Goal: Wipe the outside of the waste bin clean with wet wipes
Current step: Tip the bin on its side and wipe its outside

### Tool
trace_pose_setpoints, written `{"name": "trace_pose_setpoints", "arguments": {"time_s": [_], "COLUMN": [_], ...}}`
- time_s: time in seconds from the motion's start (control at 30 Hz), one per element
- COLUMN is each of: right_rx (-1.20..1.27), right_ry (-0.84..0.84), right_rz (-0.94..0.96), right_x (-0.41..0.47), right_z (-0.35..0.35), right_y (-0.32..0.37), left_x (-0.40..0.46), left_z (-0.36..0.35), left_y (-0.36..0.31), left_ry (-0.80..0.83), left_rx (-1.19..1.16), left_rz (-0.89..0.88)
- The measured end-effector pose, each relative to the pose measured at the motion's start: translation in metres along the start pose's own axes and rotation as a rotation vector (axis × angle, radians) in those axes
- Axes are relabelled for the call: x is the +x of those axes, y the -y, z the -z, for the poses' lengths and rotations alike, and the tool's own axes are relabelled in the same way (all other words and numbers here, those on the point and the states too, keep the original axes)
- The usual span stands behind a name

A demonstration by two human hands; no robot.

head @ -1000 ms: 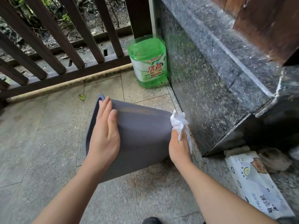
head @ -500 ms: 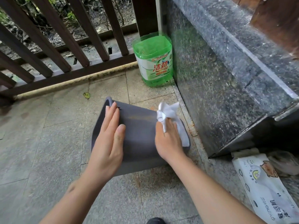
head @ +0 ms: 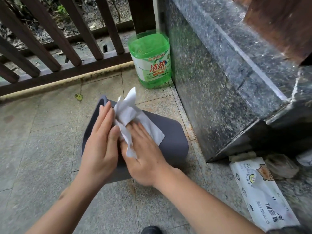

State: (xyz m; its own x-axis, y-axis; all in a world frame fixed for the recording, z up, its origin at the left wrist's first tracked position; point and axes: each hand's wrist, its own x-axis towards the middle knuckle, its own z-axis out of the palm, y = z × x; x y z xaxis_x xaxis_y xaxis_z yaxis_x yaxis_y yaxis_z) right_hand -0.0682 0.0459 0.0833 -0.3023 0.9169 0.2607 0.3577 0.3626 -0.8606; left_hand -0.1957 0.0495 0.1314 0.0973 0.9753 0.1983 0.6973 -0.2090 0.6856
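A grey waste bin (head: 170, 137) lies on its side on the tiled floor, its open rim to the left and its base to the right. My left hand (head: 99, 142) rests flat on the bin's upper side near the rim, fingers together. My right hand (head: 143, 154) presses a white wet wipe (head: 133, 119) onto the bin's side right beside the left hand. Part of the wipe sticks up loose above my fingers. The bin's inside is hidden.
A green detergent bottle (head: 152, 61) stands in the corner beyond the bin. A dark stone block (head: 219, 81) rises close on the right. A pack of wet wipes (head: 260, 195) lies on the floor at lower right. A wooden railing (head: 55, 48) runs across the back.
My right hand has slid the wipe from the bin's base end leftward along its side, up to the left hand. The left hand stayed on the bin.
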Motion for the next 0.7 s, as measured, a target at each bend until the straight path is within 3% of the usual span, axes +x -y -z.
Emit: {"name": "trace_pose_setpoints", "arguments": {"time_s": [0.13, 0.23, 0.4, 0.57, 0.7], "right_rx": [-0.122, -0.184, -0.011, 0.072, 0.011], "right_ry": [0.171, 0.219, -0.001, -0.11, -0.05], "right_rz": [0.024, -0.077, -0.223, -0.603, -0.376], "right_x": [-0.022, -0.039, -0.042, 0.007, 0.051], "right_z": [0.011, 0.023, 0.038, 0.041, 0.03], "right_y": [-0.026, -0.052, -0.081, -0.079, -0.038], "left_x": [0.0, 0.002, 0.001, 0.006, 0.002], "left_z": [0.005, 0.007, 0.011, 0.012, 0.009], "left_y": [0.005, 0.005, 0.003, 0.001, -0.004], "left_ry": [-0.019, -0.021, 0.01, -0.007, 0.039], "left_rx": [0.025, 0.006, 0.021, -0.003, 0.026], "left_rz": [0.025, 0.04, 0.043, 0.069, -0.007]}}
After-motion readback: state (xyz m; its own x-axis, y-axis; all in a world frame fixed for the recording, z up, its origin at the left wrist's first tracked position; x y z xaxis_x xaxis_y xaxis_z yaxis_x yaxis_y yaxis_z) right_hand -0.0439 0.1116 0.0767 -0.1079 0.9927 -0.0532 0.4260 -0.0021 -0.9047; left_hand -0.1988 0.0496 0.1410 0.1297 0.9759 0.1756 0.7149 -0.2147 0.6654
